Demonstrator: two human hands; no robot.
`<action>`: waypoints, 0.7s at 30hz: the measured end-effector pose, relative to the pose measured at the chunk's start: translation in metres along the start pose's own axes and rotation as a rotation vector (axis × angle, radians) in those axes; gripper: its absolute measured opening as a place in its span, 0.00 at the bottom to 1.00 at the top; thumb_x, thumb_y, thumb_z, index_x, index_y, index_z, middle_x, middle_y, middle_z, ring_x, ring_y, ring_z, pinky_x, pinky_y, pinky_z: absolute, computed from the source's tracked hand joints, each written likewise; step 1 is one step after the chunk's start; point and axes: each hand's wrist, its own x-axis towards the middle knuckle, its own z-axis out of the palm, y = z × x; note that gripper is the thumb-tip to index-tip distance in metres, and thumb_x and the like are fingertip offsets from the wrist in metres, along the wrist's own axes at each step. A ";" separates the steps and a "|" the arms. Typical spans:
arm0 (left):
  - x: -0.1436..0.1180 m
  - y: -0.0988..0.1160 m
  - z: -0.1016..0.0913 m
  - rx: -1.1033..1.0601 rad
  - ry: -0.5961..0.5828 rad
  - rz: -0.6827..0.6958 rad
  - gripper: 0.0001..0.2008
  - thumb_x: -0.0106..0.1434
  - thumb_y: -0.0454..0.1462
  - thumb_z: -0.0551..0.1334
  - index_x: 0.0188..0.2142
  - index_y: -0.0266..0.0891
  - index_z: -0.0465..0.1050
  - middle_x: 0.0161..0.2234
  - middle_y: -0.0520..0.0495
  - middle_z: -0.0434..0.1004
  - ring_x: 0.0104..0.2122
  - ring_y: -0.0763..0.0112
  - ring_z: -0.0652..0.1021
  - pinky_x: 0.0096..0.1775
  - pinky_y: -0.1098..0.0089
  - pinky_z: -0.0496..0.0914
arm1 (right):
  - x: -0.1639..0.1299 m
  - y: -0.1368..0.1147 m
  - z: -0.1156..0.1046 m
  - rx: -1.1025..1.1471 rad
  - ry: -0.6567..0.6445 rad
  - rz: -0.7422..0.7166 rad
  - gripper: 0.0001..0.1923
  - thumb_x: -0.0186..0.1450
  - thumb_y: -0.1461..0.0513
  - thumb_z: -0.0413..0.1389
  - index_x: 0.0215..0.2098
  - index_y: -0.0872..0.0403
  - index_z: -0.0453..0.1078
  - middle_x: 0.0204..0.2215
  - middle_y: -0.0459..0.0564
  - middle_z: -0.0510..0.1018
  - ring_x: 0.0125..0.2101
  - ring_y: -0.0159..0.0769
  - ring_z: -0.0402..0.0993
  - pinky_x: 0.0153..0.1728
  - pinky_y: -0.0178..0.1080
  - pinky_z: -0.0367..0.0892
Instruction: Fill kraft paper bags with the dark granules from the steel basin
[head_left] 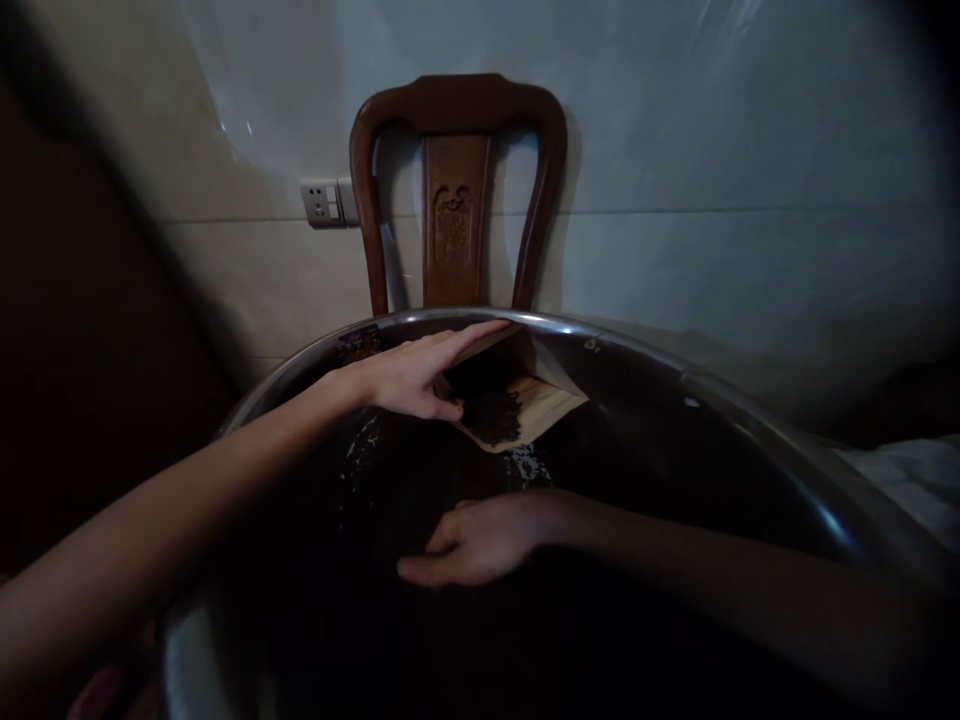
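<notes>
1. Head view: my left hand reaches to the far side of a big metal basin, fingers stretched out nearly flat and held together, thumb tucked under. It rests on the upper edge of a brown paper bag that leans against the far inner wall of the basin; whether the thumb pinches the paper, I cannot tell.
2. The bag's mouth faces me, and dark loose material lies at its opening, just right of my left thumb.
3. My right hand lies nearer to me, around the middle of the basin, palm down, fingers loosely spread and pointing left. It closes on nothing that I can see. The basin's inside is too dark to tell whether the hand touches the contents.
4. Small pale specks glint between the bag and my right hand.
5. Beyond the basin stands a wooden chair against a pale wall, with a wall socket to its left.
</notes>
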 end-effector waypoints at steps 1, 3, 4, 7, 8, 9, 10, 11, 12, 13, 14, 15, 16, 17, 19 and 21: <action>0.000 0.001 0.000 -0.001 -0.004 -0.007 0.47 0.50 0.40 0.63 0.64 0.31 0.40 0.63 0.37 0.49 0.60 0.52 0.58 0.60 0.55 0.54 | 0.001 0.002 0.002 0.001 0.060 -0.007 0.38 0.59 0.36 0.40 0.48 0.52 0.72 0.43 0.53 0.75 0.46 0.48 0.69 0.47 0.46 0.63; 0.000 0.001 -0.001 -0.002 -0.009 -0.007 0.47 0.50 0.40 0.64 0.64 0.31 0.40 0.62 0.37 0.49 0.60 0.52 0.58 0.60 0.55 0.54 | 0.004 0.004 0.006 -0.023 0.147 -0.053 0.39 0.58 0.36 0.40 0.52 0.53 0.68 0.50 0.55 0.71 0.52 0.49 0.64 0.50 0.46 0.60; 0.000 0.001 -0.001 -0.001 -0.007 0.000 0.47 0.50 0.39 0.63 0.64 0.32 0.40 0.63 0.37 0.49 0.60 0.52 0.58 0.60 0.55 0.53 | 0.006 0.004 0.008 -0.043 0.138 -0.069 0.40 0.58 0.35 0.41 0.54 0.53 0.67 0.52 0.56 0.69 0.54 0.50 0.62 0.52 0.47 0.59; -0.001 0.000 -0.001 0.009 -0.014 0.005 0.47 0.51 0.39 0.64 0.64 0.34 0.38 0.63 0.38 0.48 0.60 0.51 0.57 0.60 0.54 0.54 | 0.011 0.001 0.007 -0.067 -0.063 -0.044 0.41 0.55 0.34 0.43 0.53 0.53 0.68 0.50 0.54 0.72 0.52 0.50 0.64 0.50 0.47 0.61; -0.001 -0.001 -0.001 0.014 -0.020 -0.011 0.48 0.51 0.40 0.64 0.64 0.35 0.38 0.63 0.38 0.48 0.60 0.51 0.57 0.59 0.53 0.55 | 0.012 0.001 0.005 -0.052 -0.140 -0.021 0.41 0.54 0.34 0.44 0.51 0.53 0.69 0.48 0.53 0.73 0.50 0.49 0.67 0.49 0.46 0.63; -0.002 -0.002 -0.001 0.018 -0.027 -0.031 0.48 0.51 0.40 0.64 0.64 0.36 0.37 0.63 0.38 0.48 0.60 0.50 0.57 0.59 0.52 0.55 | 0.013 0.002 0.003 -0.026 -0.209 0.003 0.41 0.53 0.34 0.46 0.48 0.53 0.71 0.45 0.53 0.75 0.46 0.47 0.70 0.46 0.44 0.65; -0.002 -0.002 -0.001 0.023 -0.034 -0.047 0.48 0.50 0.40 0.64 0.64 0.37 0.37 0.63 0.38 0.48 0.60 0.49 0.58 0.59 0.51 0.56 | 0.014 0.003 0.002 0.006 -0.258 0.025 0.41 0.51 0.33 0.47 0.45 0.54 0.73 0.43 0.53 0.76 0.43 0.46 0.72 0.44 0.44 0.67; -0.002 -0.002 -0.001 0.026 -0.034 -0.051 0.48 0.50 0.40 0.64 0.64 0.37 0.37 0.63 0.38 0.47 0.60 0.49 0.57 0.59 0.51 0.55 | 0.014 0.006 0.001 0.043 -0.287 0.045 0.40 0.49 0.33 0.49 0.42 0.54 0.73 0.41 0.52 0.76 0.40 0.45 0.74 0.42 0.43 0.68; -0.002 -0.002 0.000 0.029 -0.033 -0.042 0.48 0.51 0.40 0.64 0.64 0.37 0.37 0.63 0.38 0.47 0.60 0.50 0.57 0.59 0.51 0.55 | 0.015 0.008 0.001 0.081 -0.301 0.059 0.39 0.48 0.33 0.50 0.39 0.54 0.74 0.39 0.51 0.77 0.39 0.45 0.74 0.41 0.43 0.68; -0.003 -0.002 -0.001 0.030 -0.030 -0.024 0.48 0.51 0.39 0.63 0.64 0.36 0.37 0.63 0.38 0.46 0.61 0.50 0.56 0.60 0.52 0.54 | 0.015 0.010 0.002 0.123 -0.310 0.072 0.37 0.47 0.33 0.51 0.35 0.54 0.74 0.38 0.50 0.77 0.38 0.44 0.74 0.40 0.43 0.69; -0.002 -0.002 -0.001 0.031 -0.027 -0.004 0.47 0.51 0.39 0.63 0.64 0.36 0.37 0.63 0.38 0.46 0.61 0.51 0.56 0.60 0.52 0.53 | 0.014 0.012 0.003 0.170 -0.315 0.083 0.35 0.46 0.33 0.52 0.31 0.53 0.73 0.36 0.50 0.77 0.38 0.44 0.74 0.40 0.43 0.69; -0.002 -0.002 -0.001 0.032 -0.022 0.012 0.47 0.51 0.38 0.62 0.64 0.35 0.37 0.63 0.38 0.46 0.61 0.52 0.55 0.61 0.52 0.52 | 0.014 0.013 0.004 0.226 -0.318 0.093 0.34 0.45 0.33 0.53 0.29 0.53 0.72 0.35 0.49 0.77 0.39 0.44 0.74 0.40 0.43 0.68; -0.002 -0.001 -0.001 0.032 -0.019 0.022 0.46 0.51 0.37 0.62 0.64 0.34 0.37 0.63 0.38 0.46 0.61 0.52 0.55 0.61 0.52 0.51 | 0.013 0.013 0.006 0.291 -0.330 0.104 0.32 0.45 0.34 0.54 0.27 0.52 0.71 0.35 0.49 0.77 0.40 0.44 0.74 0.41 0.42 0.68; -0.002 -0.001 -0.001 0.032 -0.016 0.026 0.46 0.51 0.37 0.61 0.64 0.34 0.37 0.63 0.38 0.46 0.61 0.52 0.56 0.61 0.53 0.51 | 0.012 0.013 0.007 0.354 -0.354 0.121 0.31 0.45 0.34 0.55 0.26 0.52 0.71 0.35 0.49 0.77 0.42 0.44 0.73 0.42 0.42 0.67; -0.002 -0.001 -0.001 0.035 -0.015 0.024 0.46 0.51 0.36 0.61 0.64 0.33 0.37 0.63 0.38 0.46 0.61 0.53 0.56 0.61 0.54 0.51 | 0.010 0.011 0.012 0.456 -0.390 0.147 0.29 0.47 0.36 0.56 0.28 0.51 0.73 0.38 0.50 0.77 0.47 0.44 0.70 0.44 0.42 0.66; -0.001 -0.001 -0.002 0.044 -0.025 0.013 0.46 0.51 0.36 0.61 0.64 0.33 0.37 0.63 0.38 0.46 0.61 0.53 0.56 0.61 0.55 0.52 | 0.009 0.011 0.016 0.490 -0.356 0.123 0.26 0.50 0.38 0.56 0.30 0.49 0.75 0.43 0.50 0.77 0.51 0.43 0.67 0.43 0.42 0.67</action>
